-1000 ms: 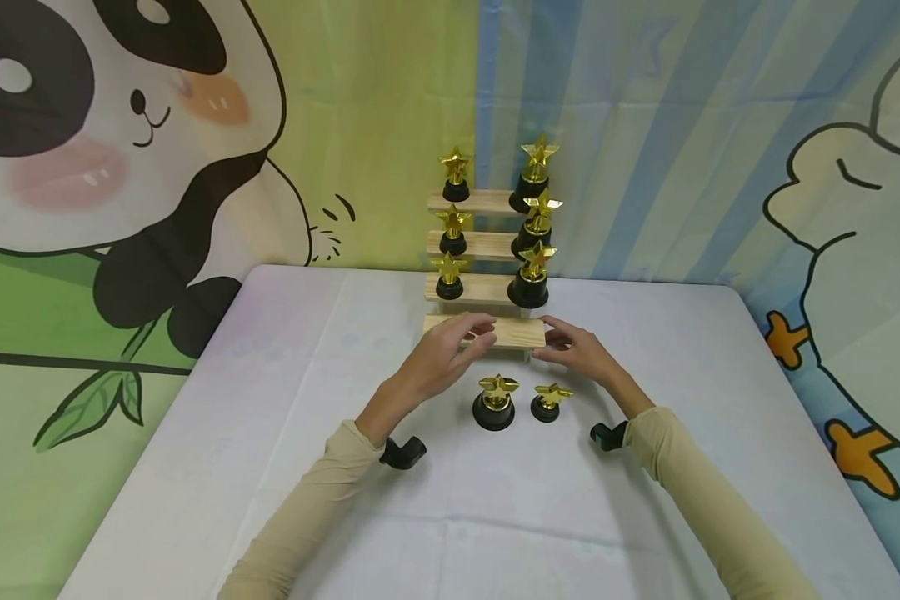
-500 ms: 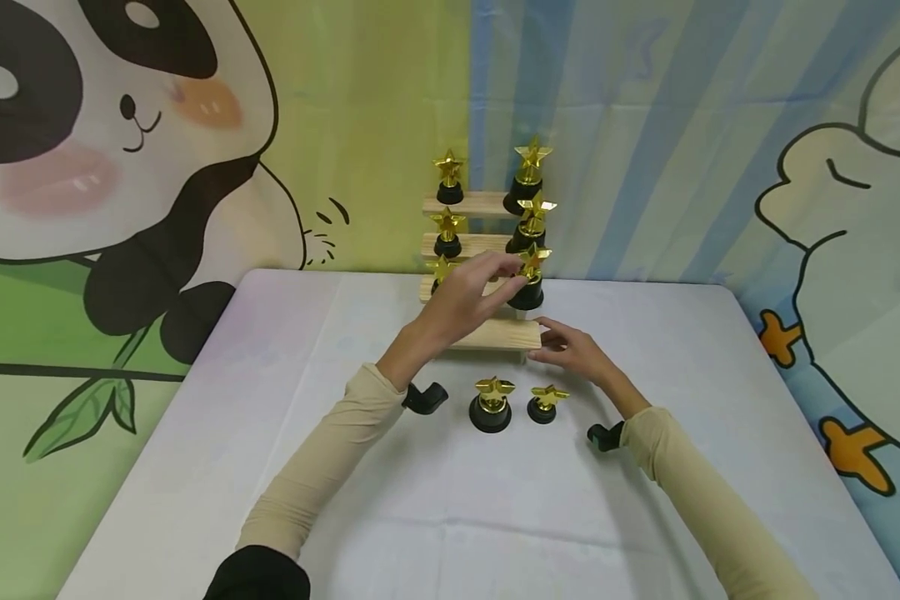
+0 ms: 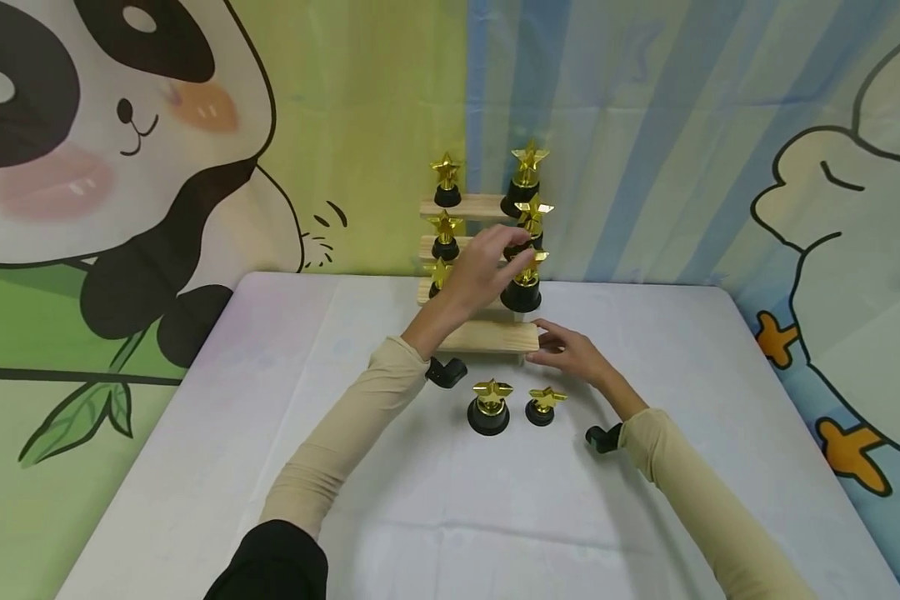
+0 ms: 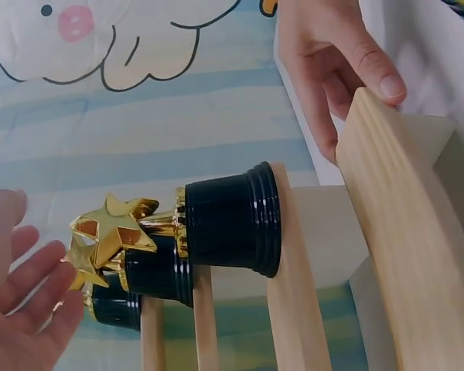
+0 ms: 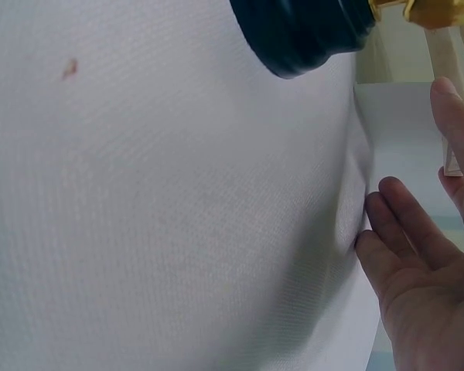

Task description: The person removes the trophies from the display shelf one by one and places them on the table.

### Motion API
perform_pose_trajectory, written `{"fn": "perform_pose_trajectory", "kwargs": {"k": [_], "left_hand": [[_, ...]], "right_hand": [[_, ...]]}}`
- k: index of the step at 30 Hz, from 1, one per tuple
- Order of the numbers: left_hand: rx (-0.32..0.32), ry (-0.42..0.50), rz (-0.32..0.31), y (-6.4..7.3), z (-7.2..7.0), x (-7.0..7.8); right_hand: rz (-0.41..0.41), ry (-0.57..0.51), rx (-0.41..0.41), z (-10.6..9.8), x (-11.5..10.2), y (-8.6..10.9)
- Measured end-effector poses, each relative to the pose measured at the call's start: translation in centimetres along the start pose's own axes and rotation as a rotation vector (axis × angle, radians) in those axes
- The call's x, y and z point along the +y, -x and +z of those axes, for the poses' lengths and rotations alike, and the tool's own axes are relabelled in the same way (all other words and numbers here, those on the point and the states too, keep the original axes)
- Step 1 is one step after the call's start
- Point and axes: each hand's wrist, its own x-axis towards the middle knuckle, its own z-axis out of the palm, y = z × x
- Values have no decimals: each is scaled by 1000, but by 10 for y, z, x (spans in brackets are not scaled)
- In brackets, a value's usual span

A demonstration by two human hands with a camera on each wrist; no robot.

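A stepped wooden display rack stands at the back of the table with gold star trophies on its upper three steps. My left hand hovers in front of these, near the right-hand column, with its fingers spread and nothing held. In the left wrist view, its fingers are beside the gold stars; contact with them cannot be told. The nearest large trophy has a black base. My right hand rests against the right end of the lowest step, its fingers loosely extended.
On the white-covered table, a larger star trophy and a smaller one stand before the rack. A cartoon-printed curtain hangs behind the table. Both wrists carry black camera mounts.
My left hand has moved up and right, from over the lowest step to the right-hand trophies. The right hand stays at the step's end. The head view has shifted slightly.
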Motion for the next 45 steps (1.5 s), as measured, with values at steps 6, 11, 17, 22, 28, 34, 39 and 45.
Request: {"fn": "perform_pose_trajectory", "kwargs": {"k": [6, 11, 17, 22, 28, 34, 39, 45], "left_hand": [[-65, 11, -71, -10, 6, -2], [-82, 11, -99, -14, 11, -3], [-107, -20, -129, -16, 13, 0], [-117, -32, -167, -16, 15, -1], [-116, 5, -192, -16, 16, -3], [-144, -4, -215, -17, 18, -2], [-144, -25, -214, -16, 20, -1], [-157, -26, -231, -15, 20, 0]], "right_hand": [[10, -3, -2, 1, 1, 0], [10, -4, -1, 2, 3, -1], [-3, -2, 2, 2, 3, -1], [4, 0, -7, 2, 2, -1], [17, 4, -4, 2, 1, 0], [14, 11, -3, 1, 1, 0], [11, 10, -1, 1, 0, 1], [0, 16, 6, 1, -1, 2]]}}
